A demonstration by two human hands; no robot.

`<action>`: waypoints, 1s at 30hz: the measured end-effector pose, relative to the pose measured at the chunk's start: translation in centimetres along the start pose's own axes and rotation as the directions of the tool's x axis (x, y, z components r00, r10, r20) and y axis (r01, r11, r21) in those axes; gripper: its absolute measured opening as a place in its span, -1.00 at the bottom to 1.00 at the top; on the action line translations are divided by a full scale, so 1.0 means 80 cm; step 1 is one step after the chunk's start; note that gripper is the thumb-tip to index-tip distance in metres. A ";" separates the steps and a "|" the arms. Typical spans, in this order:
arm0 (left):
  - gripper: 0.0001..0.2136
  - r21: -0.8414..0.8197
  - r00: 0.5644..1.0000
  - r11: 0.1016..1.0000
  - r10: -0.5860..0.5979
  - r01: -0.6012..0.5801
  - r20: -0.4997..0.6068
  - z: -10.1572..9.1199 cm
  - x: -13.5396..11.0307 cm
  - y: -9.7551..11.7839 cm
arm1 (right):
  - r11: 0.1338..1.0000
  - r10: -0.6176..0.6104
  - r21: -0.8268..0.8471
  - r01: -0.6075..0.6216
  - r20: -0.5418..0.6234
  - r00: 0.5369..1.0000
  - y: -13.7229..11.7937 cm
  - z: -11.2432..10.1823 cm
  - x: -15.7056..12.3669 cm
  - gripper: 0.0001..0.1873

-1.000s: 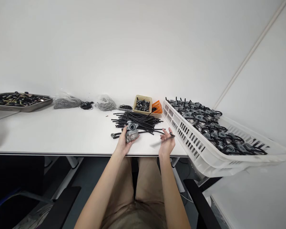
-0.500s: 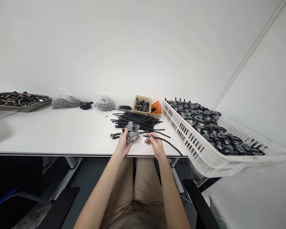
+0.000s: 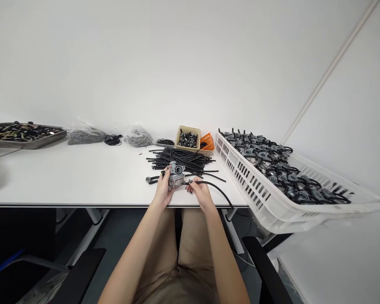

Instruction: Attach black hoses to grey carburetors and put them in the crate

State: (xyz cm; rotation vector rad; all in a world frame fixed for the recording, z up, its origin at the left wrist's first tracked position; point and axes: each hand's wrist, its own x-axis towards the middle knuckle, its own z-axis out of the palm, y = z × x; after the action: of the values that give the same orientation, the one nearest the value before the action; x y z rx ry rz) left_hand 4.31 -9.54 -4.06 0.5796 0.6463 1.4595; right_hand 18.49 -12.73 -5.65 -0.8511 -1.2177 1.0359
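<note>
My left hand [image 3: 163, 185] is closed around a grey metal carburetor [image 3: 176, 176], held upright above the table near its front edge. Between the fingertips of my right hand [image 3: 200, 191] is the end of a black rubber hose [image 3: 220, 190], which curves away to the right. That end meets the lower right side of the carburetor; whether it is pushed onto a fitting is too small to tell. Behind my hands lies a pile of black hoses [image 3: 180, 159]. Left of the carburetor rests a hose piece with a round metal end [image 3: 148, 180].
A white crate [image 3: 240, 173] full of carburetors with hoses stands at the right. Along the wall are a beige bin [image 3: 188, 149] of small parts, an orange basket [image 3: 209, 142], plastic bags [image 3: 138, 136] of parts, and a metal tray [image 3: 41, 143] at far left.
My right hand has moved left with the hose, bringing its end from a gap away up against the carburetor. My left hand holds the carburetor in nearly the same place.
</note>
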 end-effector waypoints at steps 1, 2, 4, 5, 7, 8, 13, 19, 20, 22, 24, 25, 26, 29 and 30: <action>-0.69 -0.002 1.000 1.000 0.004 -0.004 0.001 0.000 0.000 0.000 | 1.000 -0.001 0.006 0.002 -0.007 1.000 0.000 0.000 0.000 -0.64; -0.69 -0.003 1.000 1.000 0.012 -0.012 0.004 0.000 0.000 -0.001 | 1.000 -0.003 0.005 0.003 -0.006 1.000 -0.001 0.000 0.000 -0.65; -0.67 -0.004 0.999 0.999 0.034 -0.034 0.010 0.000 0.000 -0.002 | 1.000 -0.007 -0.015 0.007 0.015 1.000 -0.002 0.001 -0.001 -0.65; -0.67 -0.001 0.999 0.999 0.043 -0.043 0.010 0.000 0.000 -0.002 | 1.000 -0.010 -0.026 0.011 0.028 1.000 -0.002 0.002 -0.002 -0.65; -0.67 0.004 0.999 0.999 0.051 -0.051 0.005 0.000 0.000 -0.002 | 0.999 -0.018 -0.041 0.020 0.045 0.999 -0.003 0.003 -0.003 -0.65; -0.68 0.007 0.999 0.999 0.053 -0.053 -0.002 0.001 0.000 -0.002 | 0.999 -0.025 -0.046 0.027 0.053 0.998 -0.004 0.003 -0.004 -0.65; -0.69 0.023 0.990 0.990 0.139 -0.138 -0.039 0.002 0.000 -0.005 | 0.996 -0.063 -0.065 0.068 0.084 0.994 -0.006 0.002 -0.006 -0.64; -0.68 0.163 0.946 0.934 0.323 -0.318 -0.001 -0.003 0.004 -0.014 | 0.989 -0.102 -0.093 0.110 0.088 0.991 -0.001 0.000 -0.006 -0.68; -0.68 0.168 0.945 0.932 0.327 -0.322 0.001 -0.004 0.005 -0.015 | 0.988 -0.106 -0.104 0.116 0.097 0.990 0.000 0.000 -0.006 -0.69; -0.68 0.165 0.952 0.938 0.307 -0.303 0.006 -0.004 0.005 -0.015 | 0.984 -0.117 -0.120 0.129 0.102 0.988 0.003 0.000 -0.005 -0.70; -0.69 0.155 0.963 0.951 0.269 -0.267 0.010 -0.003 0.005 -0.014 | 0.982 -0.130 -0.127 0.142 0.099 0.987 0.004 0.001 -0.003 -0.71; -0.69 0.149 0.967 0.956 0.256 -0.254 0.009 -0.002 0.004 -0.013 | 0.981 -0.135 -0.128 0.147 0.099 0.986 0.005 0.001 -0.003 -0.71; -0.70 0.141 0.968 0.958 0.250 -0.248 0.006 -0.001 0.004 -0.013 | 0.980 -0.139 -0.131 0.152 0.100 0.985 0.005 0.002 -0.002 -0.72; -0.70 0.103 0.971 0.966 0.238 -0.236 -0.010 0.002 0.000 -0.010 | 0.975 -0.141 -0.154 0.158 0.111 0.984 0.004 0.003 -0.002 -0.73; -0.70 0.094 0.974 0.970 0.228 -0.226 -0.011 0.002 -0.001 -0.009 | 0.974 -0.139 -0.165 0.156 0.115 0.984 0.004 0.003 -0.002 -0.73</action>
State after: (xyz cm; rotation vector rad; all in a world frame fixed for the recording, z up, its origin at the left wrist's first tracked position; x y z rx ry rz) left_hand 4.96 -9.61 -4.44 0.7294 0.6843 1.6580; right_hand 18.19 -12.81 -5.93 -0.8345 -1.4527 0.8708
